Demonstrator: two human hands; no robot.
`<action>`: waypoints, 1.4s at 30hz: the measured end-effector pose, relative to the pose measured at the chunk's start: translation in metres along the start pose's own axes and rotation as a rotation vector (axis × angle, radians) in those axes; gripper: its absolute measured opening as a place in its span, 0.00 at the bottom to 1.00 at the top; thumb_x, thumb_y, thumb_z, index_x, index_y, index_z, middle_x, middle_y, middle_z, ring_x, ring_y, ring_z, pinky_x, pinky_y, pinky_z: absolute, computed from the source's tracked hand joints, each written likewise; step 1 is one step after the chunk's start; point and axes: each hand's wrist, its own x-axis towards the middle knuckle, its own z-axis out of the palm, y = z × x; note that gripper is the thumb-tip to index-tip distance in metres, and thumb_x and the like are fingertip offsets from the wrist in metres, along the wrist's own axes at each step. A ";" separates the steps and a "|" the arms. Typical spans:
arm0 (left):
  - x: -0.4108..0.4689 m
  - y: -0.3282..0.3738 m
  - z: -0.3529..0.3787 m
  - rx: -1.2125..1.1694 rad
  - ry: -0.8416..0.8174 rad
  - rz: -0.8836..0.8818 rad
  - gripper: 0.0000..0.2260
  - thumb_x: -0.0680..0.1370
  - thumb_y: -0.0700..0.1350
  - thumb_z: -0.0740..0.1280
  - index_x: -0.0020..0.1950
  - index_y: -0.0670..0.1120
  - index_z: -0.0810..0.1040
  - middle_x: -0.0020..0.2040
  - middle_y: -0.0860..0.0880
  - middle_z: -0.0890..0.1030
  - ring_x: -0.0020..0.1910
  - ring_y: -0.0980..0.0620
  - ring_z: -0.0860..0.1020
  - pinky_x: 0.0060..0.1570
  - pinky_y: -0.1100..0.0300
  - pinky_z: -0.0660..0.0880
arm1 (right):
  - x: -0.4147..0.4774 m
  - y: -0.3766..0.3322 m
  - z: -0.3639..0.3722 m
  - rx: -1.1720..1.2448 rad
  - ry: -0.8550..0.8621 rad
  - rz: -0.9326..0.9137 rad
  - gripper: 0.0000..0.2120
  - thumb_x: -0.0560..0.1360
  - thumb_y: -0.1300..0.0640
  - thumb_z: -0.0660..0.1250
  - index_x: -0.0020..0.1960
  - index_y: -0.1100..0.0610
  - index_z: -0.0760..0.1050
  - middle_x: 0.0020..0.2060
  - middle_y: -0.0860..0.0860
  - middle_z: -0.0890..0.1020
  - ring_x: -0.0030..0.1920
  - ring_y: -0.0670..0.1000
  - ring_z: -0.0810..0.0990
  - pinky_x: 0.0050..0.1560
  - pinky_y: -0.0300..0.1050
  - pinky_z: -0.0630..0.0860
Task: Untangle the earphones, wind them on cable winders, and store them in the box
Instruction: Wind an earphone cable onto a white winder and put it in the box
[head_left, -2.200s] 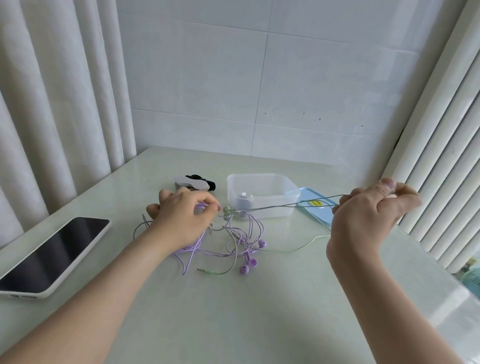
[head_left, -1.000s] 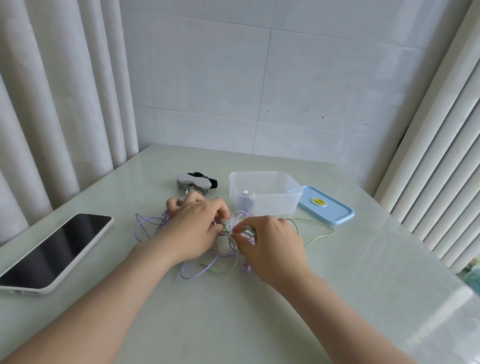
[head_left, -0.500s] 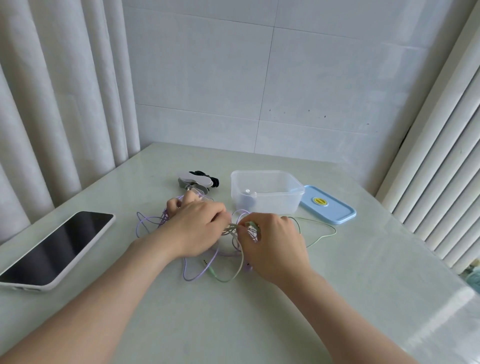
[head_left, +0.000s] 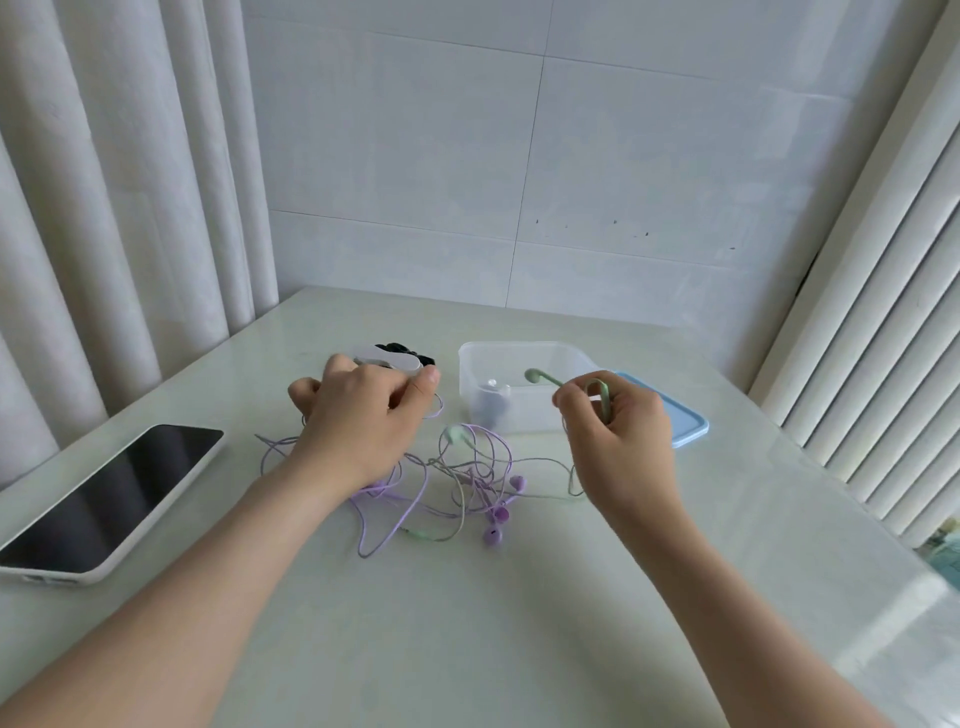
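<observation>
A tangle of purple earphones (head_left: 496, 512) and green earphones (head_left: 457, 434) lies on the pale table between my hands. My right hand (head_left: 618, 436) pinches the green cable, lifted in front of the clear plastic box (head_left: 498, 358); one green earbud (head_left: 535, 375) sticks up from my fingers. My left hand (head_left: 363, 421) rests curled over the purple cable on the table, its fingers holding the wire down. White and black cable winders (head_left: 395, 358) lie just behind that hand. A small white item sits inside the box.
The box's blue lid (head_left: 685, 423) lies flat right of the box. A phone (head_left: 109, 493) in a white case lies at the left table edge. Curtains hang on the left, blinds on the right, a tiled wall behind.
My right hand has lifted away from the tangle to the right, pulling a green earbud and cable up in front of the box. My left hand stays on the purple cable.
</observation>
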 end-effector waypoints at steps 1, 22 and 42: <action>-0.001 0.000 0.000 0.011 0.014 0.002 0.30 0.84 0.65 0.57 0.29 0.46 0.68 0.27 0.53 0.70 0.52 0.45 0.70 0.51 0.48 0.62 | 0.003 0.004 -0.001 -0.129 0.037 0.004 0.11 0.76 0.57 0.66 0.35 0.57 0.76 0.23 0.47 0.67 0.28 0.50 0.65 0.30 0.43 0.63; -0.028 0.032 0.016 0.063 -0.377 0.440 0.20 0.69 0.75 0.65 0.50 0.62 0.80 0.51 0.64 0.75 0.57 0.62 0.69 0.65 0.55 0.60 | 0.010 0.002 -0.022 -0.558 0.046 -0.114 0.12 0.76 0.42 0.63 0.41 0.46 0.81 0.36 0.44 0.79 0.48 0.55 0.73 0.53 0.49 0.62; -0.022 0.022 -0.004 0.148 -0.353 0.255 0.30 0.68 0.69 0.67 0.64 0.62 0.59 0.53 0.62 0.71 0.58 0.55 0.72 0.70 0.47 0.58 | 0.009 -0.001 -0.021 -0.022 -0.123 -0.101 0.08 0.77 0.57 0.60 0.41 0.59 0.72 0.29 0.45 0.69 0.32 0.46 0.66 0.32 0.38 0.63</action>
